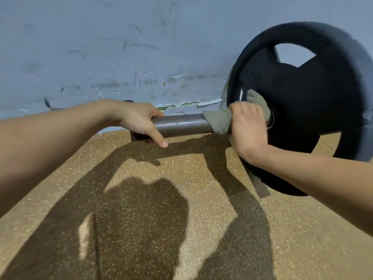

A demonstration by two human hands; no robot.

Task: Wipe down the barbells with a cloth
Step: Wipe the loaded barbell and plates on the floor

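A barbell lies across the view, its grey metal sleeve [181, 125] horizontal just above the floor. A large black weight plate [306, 102] with cut-out holes sits on the sleeve at the right. My left hand [139, 121] grips the sleeve's left end, index finger pointing down. My right hand [249, 126] holds a grey-green cloth [220, 120] wrapped around the sleeve, right against the plate's hub. Part of the cloth sticks up behind the fingers.
A scuffed pale blue wall [121, 57] rises close behind the barbell. The floor [181, 199] is speckled tan rubber with my shadow across it. A small dark strip [262, 188] lies on the floor beside the plate's lower edge.
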